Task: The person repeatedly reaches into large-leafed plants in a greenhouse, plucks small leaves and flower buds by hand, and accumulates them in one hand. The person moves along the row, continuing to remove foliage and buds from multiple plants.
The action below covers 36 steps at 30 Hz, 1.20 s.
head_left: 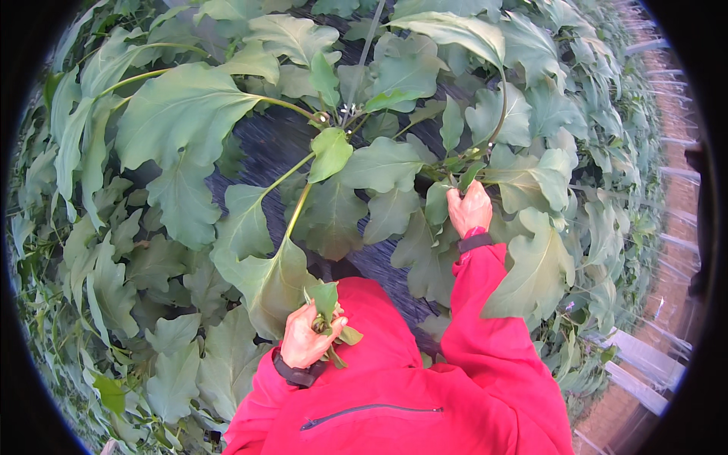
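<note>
My left hand point(307, 335) is closed around a small bunch of plucked green leaves and shoots point(325, 301) in front of my chest. Leaf ends stick out above and below the fist. Further forward and to the right, my right hand point(471, 207) pinches a small leafy shoot point(453, 181) at a branching stem of what looks like an eggplant plant. Its fingertips are partly hidden by small leaves. Between and ahead of my hands, another stem junction point(321, 118) carries long leaf stalks and a young upright leaf point(331, 152).
Broad lobed leaves point(182, 114) crowd both sides. Dark ground sheeting point(261, 148) shows between the plants. A thin support line point(367, 51) runs up from the central stems. Along the right lies a bare soil path point(674, 199) with pale metal pieces point(645, 358).
</note>
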Each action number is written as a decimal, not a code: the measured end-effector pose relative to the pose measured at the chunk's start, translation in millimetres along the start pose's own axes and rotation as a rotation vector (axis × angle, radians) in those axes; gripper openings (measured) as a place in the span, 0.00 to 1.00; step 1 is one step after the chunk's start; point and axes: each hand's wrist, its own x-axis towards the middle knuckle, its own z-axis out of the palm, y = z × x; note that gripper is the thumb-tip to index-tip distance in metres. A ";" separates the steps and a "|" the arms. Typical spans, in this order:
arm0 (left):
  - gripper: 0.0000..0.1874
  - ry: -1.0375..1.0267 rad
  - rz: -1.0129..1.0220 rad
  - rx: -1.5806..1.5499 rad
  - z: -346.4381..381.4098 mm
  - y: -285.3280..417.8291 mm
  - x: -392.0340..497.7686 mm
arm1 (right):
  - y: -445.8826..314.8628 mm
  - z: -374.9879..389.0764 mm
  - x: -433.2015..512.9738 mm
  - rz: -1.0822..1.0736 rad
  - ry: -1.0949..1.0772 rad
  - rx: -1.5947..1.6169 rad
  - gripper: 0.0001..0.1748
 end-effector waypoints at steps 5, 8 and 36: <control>0.10 0.067 0.058 -0.013 0.8 5.0 -0.2 | 9.4 13.9 18.5 0.017 -0.055 -0.101 0.13; 0.09 0.070 0.042 -0.081 0.0 9.4 0.9 | -1.7 5.6 24.4 0.038 -0.009 0.077 0.14; 0.07 0.486 -0.017 -0.227 5.7 4.1 -13.6 | -20.9 158.2 51.3 0.524 -0.134 2.637 0.16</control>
